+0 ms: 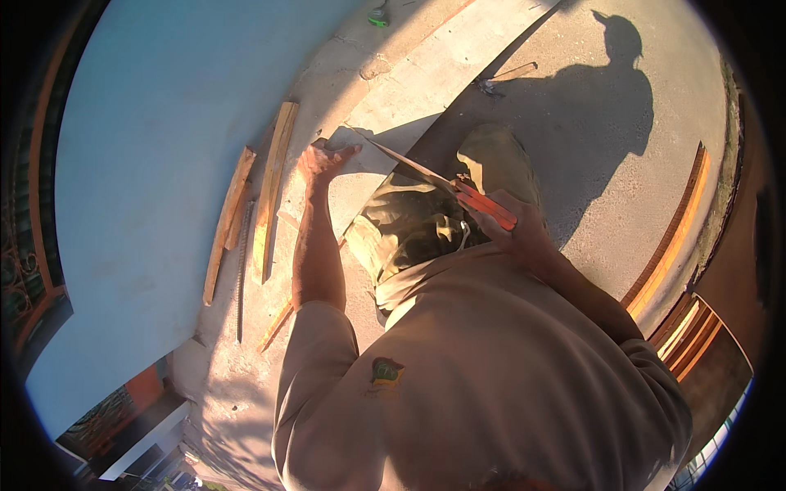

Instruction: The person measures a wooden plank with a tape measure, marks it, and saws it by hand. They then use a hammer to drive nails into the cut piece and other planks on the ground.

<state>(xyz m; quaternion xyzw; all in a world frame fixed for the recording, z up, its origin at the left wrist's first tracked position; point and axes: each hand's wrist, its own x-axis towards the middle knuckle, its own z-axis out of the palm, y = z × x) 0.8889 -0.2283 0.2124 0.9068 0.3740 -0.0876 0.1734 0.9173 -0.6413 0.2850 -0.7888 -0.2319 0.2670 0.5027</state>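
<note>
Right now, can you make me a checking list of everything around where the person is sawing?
Surface: pale concrete ground, sunlit, with the person's shadow on it.
Job's things: long pale flat board lying slanted; orange-handled hand saw with its blade reaching toward the board's near end.
Clutter: three thin wooden strips beside the light blue wall; a small tool with a wooden handle on the ground farther off; a small green object at the top.
Grippers: left hand pressed on the board; right hand closed on the saw handle.
Cables: nothing seen.
Surroundings: orange-brown wooden planks at the right.
</note>
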